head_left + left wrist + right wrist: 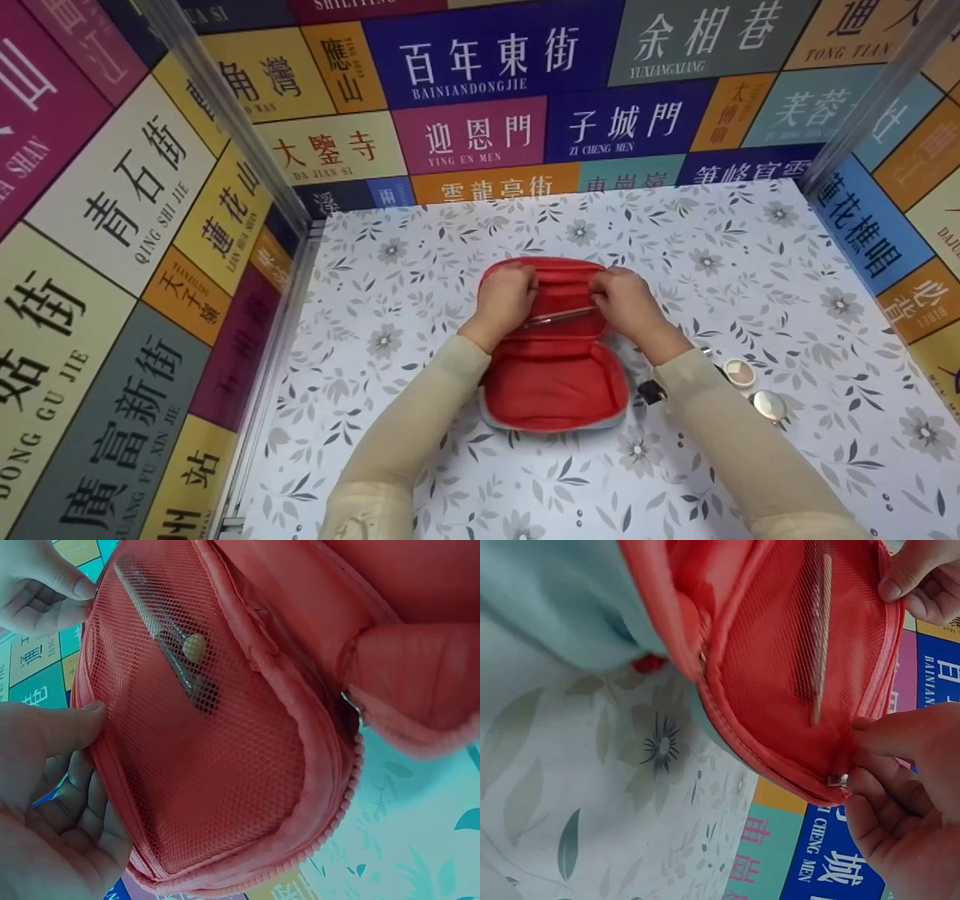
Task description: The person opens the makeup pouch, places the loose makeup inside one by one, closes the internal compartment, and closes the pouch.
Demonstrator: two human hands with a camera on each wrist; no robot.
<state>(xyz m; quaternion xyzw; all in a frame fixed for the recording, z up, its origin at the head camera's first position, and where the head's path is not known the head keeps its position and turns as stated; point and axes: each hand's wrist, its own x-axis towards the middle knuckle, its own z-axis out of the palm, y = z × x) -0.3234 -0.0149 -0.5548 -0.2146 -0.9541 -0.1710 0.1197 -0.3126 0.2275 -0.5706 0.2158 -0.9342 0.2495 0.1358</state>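
Observation:
An unzipped cosmetic bag [555, 386] with a red lining and a pale outer shell lies spread out on the table. My left hand [510, 296] pinches the edge of its raised lid half, thumb on the mesh pocket [217, 780] side. At the other end of that edge my right hand [626, 300] grips near a metal zipper pull [838, 780]. Behind the red mesh lie two slim makeup brushes [176, 664], slanting across the pocket. The lower half of the bag shows only its red lining in the head view.
Right of the bag, partly behind my right forearm, are a round pan of beige shades [739, 373], a round shiny compact [769, 406] and a small black item [651, 391]. Walls with printed street-name signs [472, 135] border the flower-patterned table [420, 247].

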